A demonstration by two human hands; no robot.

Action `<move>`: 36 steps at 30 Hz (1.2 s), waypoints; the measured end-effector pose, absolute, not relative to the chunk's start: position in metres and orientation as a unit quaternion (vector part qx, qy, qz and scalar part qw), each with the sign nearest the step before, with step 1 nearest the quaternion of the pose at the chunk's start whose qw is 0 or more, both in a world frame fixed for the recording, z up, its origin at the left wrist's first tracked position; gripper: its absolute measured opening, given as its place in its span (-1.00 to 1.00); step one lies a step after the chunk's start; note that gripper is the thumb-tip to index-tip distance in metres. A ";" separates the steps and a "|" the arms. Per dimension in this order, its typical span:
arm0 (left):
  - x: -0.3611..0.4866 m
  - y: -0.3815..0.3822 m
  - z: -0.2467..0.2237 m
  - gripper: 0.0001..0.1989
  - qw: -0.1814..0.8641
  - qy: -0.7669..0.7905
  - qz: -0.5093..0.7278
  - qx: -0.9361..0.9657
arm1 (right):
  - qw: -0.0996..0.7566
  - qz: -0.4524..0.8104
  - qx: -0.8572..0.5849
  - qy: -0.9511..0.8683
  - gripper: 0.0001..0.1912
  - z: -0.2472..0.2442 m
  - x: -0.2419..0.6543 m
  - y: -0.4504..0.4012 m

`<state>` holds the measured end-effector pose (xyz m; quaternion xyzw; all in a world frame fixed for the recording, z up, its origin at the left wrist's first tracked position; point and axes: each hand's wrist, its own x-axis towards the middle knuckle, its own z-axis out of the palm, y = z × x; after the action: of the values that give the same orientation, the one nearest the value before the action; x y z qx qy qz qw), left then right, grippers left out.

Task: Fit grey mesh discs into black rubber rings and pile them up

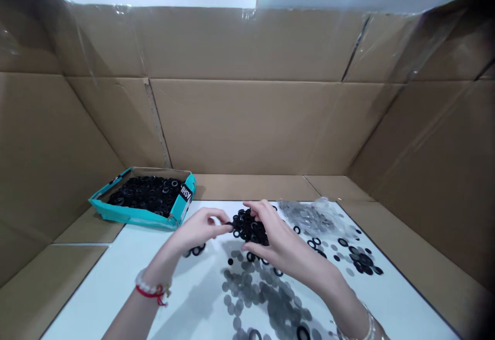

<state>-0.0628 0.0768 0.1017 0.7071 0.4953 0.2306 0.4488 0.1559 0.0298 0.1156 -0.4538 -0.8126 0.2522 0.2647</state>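
Cardboard walls (251,123) around white table (96,299); teal tray (135,217) of black rings (147,196), plastic bag (309,214).

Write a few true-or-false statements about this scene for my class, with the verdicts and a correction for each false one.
1. The left hand and the right hand both touch a clump of black rubber rings. True.
2. The teal cardboard tray sits to the right of the hands. False: it sits beyond them, to the left.
3. A white beaded bracelet and a red cord circle the left wrist. True.
4. The clear plastic bag is empty. False: it holds grey pieces.
5. Grey discs lie on the white surface. True.
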 end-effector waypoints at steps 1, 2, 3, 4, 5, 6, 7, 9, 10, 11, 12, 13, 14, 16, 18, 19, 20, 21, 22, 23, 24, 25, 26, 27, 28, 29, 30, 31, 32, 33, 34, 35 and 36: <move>-0.078 0.080 0.095 -0.81 0.370 0.538 0.201 0.730 | 0.229 0.263 -0.473 -0.809 -0.43 0.112 0.161 0.025; -0.094 0.083 0.087 -0.82 0.300 0.582 0.155 0.740 | 0.188 0.275 -0.487 -0.807 -0.49 0.106 0.167 0.019; -0.110 0.085 0.078 -0.84 0.250 0.621 0.097 0.736 | 0.143 0.285 -0.499 -0.806 -0.57 0.098 0.173 0.013; -0.124 0.087 0.068 -0.88 0.231 0.646 0.071 0.724 | 0.102 0.290 -0.510 -0.804 -0.64 0.088 0.179 0.006; -0.136 0.089 0.059 -0.91 0.219 0.664 0.058 0.712 | 0.071 0.288 -0.520 -0.801 -0.70 0.076 0.184 0.000; -0.145 0.089 0.051 -0.92 0.205 0.684 0.045 0.698 | 0.058 0.283 -0.529 -0.798 -0.72 0.064 0.187 -0.007; -0.151 0.089 0.045 -0.92 0.196 0.698 0.038 0.687 | 0.059 0.273 -0.535 -0.797 -0.71 0.051 0.188 -0.013; -0.156 0.085 0.037 -0.92 0.174 0.719 0.029 0.672 | 0.079 0.256 -0.544 -0.795 -0.69 0.029 0.188 -0.023; -0.154 0.081 0.036 -0.91 0.160 0.727 0.027 0.667 | 0.091 0.247 -0.547 -0.795 -0.66 0.020 0.186 -0.027; -0.149 0.077 0.037 -0.90 0.144 0.734 0.027 0.663 | 0.098 0.240 -0.550 -0.794 -0.64 0.014 0.183 -0.030; -0.142 0.073 0.038 -0.87 0.125 0.738 0.032 0.662 | 0.101 0.234 -0.554 -0.793 -0.62 0.010 0.180 -0.032; -0.132 0.068 0.040 -0.85 0.108 0.736 0.041 0.667 | 0.104 0.230 -0.556 -0.792 -0.60 0.008 0.177 -0.033; -0.121 0.064 0.041 -0.82 0.095 0.728 0.053 0.677 | 0.107 0.229 -0.557 -0.791 -0.59 0.007 0.175 -0.033; -0.092 0.058 0.041 -0.82 0.098 0.680 0.083 0.722 | 0.129 0.227 -0.555 -0.790 -0.59 0.008 0.172 -0.032; -0.062 0.058 0.037 -0.83 0.122 0.634 0.098 0.757 | 0.165 0.226 -0.557 -0.782 -0.62 0.012 0.171 -0.030; -0.047 0.060 0.034 -0.81 0.131 0.615 0.106 0.770 | 0.182 0.227 -0.558 -0.777 -0.64 0.014 0.172 -0.029; -0.035 0.064 0.030 -0.79 0.138 0.603 0.114 0.777 | 0.197 0.231 -0.559 -0.772 -0.66 0.016 0.173 -0.028; -0.025 0.069 0.026 -0.77 0.142 0.594 0.125 0.782 | 0.211 0.236 -0.559 -0.766 -0.68 0.017 0.174 -0.027; -0.017 0.075 0.023 -0.74 0.145 0.588 0.136 0.784 | 0.222 0.243 -0.558 -0.762 -0.71 0.018 0.175 -0.027; -0.012 0.080 0.020 -0.73 0.148 0.585 0.147 0.784 | 0.232 0.250 -0.555 -0.758 -0.76 0.019 0.176 -0.026; -0.008 0.086 0.018 -0.72 0.152 0.582 0.157 0.784 | 0.241 0.258 -0.552 -0.755 -0.80 0.020 0.177 -0.026; -0.006 0.090 0.016 -0.73 0.156 0.579 0.167 0.783 | 0.249 0.266 -0.549 -0.752 -0.82 0.020 0.179 -0.026; -0.005 0.094 0.014 -0.74 0.160 0.576 0.176 0.782 | 0.256 0.277 -0.546 -0.748 -0.82 0.020 0.179 -0.026; -0.005 0.097 0.013 -0.76 0.164 0.573 0.185 0.781 | 0.259 0.288 -0.544 -0.744 -0.81 0.020 0.180 -0.026; -0.006 0.099 0.012 -0.77 0.168 0.570 0.194 0.780 | 0.260 0.297 -0.544 -0.741 -0.81 0.020 0.181 -0.025; -0.007 0.100 0.011 -0.79 0.172 0.568 0.205 0.779 | 0.261 0.300 -0.544 -0.739 -0.81 0.020 0.182 -0.025; -0.008 0.100 0.011 -0.80 0.176 0.564 0.216 0.777 | 0.261 0.299 -0.544 -0.739 -0.81 0.020 0.182 -0.024; -0.009 0.099 0.011 -0.81 0.181 0.560 0.228 0.776 | 0.264 0.295 -0.543 -0.740 -0.82 0.021 0.182 -0.023; -0.011 0.098 0.011 -0.82 0.186 0.554 0.242 0.775 | 0.274 0.291 -0.540 -0.741 -0.82 0.022 0.182 -0.021; -0.011 0.096 0.012 -0.83 0.192 0.546 0.257 0.774 | 0.290 0.290 -0.535 -0.738 -0.81 0.023 0.182 -0.019; -0.012 0.094 0.015 -0.84 0.201 0.535 0.271 0.774 | 0.310 0.293 -0.529 -0.733 -0.80 0.025 0.182 -0.016; -0.012 0.092 0.018 -0.85 0.212 0.523 0.285 0.775 | 0.333 0.300 -0.523 -0.725 -0.80 0.027 0.181 -0.013; -0.011 0.089 0.022 -0.86 0.225 0.509 0.297 0.776 | 0.358 0.311 -0.516 -0.713 -0.79 0.030 0.181 -0.008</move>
<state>-0.0112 0.0891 0.0222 0.7762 0.5088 0.2969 0.2248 0.1806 -0.0080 0.0299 -0.5159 -0.7134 0.3110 0.3580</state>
